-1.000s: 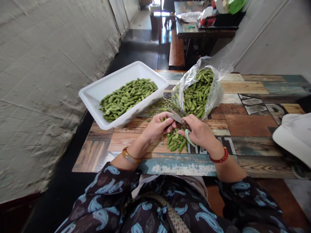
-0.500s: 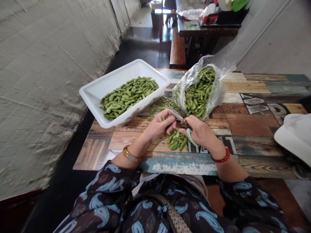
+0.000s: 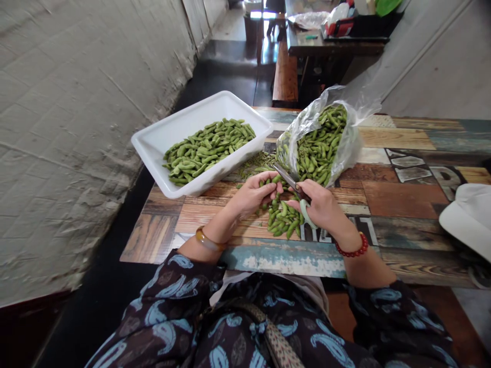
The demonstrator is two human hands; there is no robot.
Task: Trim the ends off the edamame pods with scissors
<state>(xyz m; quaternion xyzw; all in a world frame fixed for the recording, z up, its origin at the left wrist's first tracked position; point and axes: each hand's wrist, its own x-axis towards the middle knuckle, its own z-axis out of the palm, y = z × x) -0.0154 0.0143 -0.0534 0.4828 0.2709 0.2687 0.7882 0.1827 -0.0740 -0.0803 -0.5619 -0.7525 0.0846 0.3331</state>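
Along the left of the frame rises a grey-white wall [image 3: 76, 128], its block joints showing through lumpy, uneven paint. Across the centre runs my worktop [image 3: 402, 199], patterned like patched planks in browns, cream and worn blue. My dark sleeves [image 3: 164, 327], scattered with pale-blue paisley, fill the bottom. A darker table [image 3: 337, 47] stands at the upper right, well apart from me.

Left of centre sits a white tub [image 3: 153, 145], smooth, rectangular and slope-sided, part filled with plump, curved green pods [image 3: 209, 151]. Right of centre slumps a clear bag [image 3: 353, 148], crinkled and shiny, its mouth gaping over more pods. At the right edge a white cap [image 3: 468, 214] covers part of the worktop.

Near the middle, the fingers of my left hand [image 3: 259, 194] are pinched on a few held pods [image 3: 275, 179], which they partly hide. My right hand [image 3: 320, 204] is curled round metal scissors [image 3: 286, 176], blades pointing up and left, covering much of the pale-green handles. Below both hands lies a small heap [image 3: 284, 220] of pods. Between tub and bag are strewn thin green trimmings [image 3: 255, 164], too fine to tell apart.
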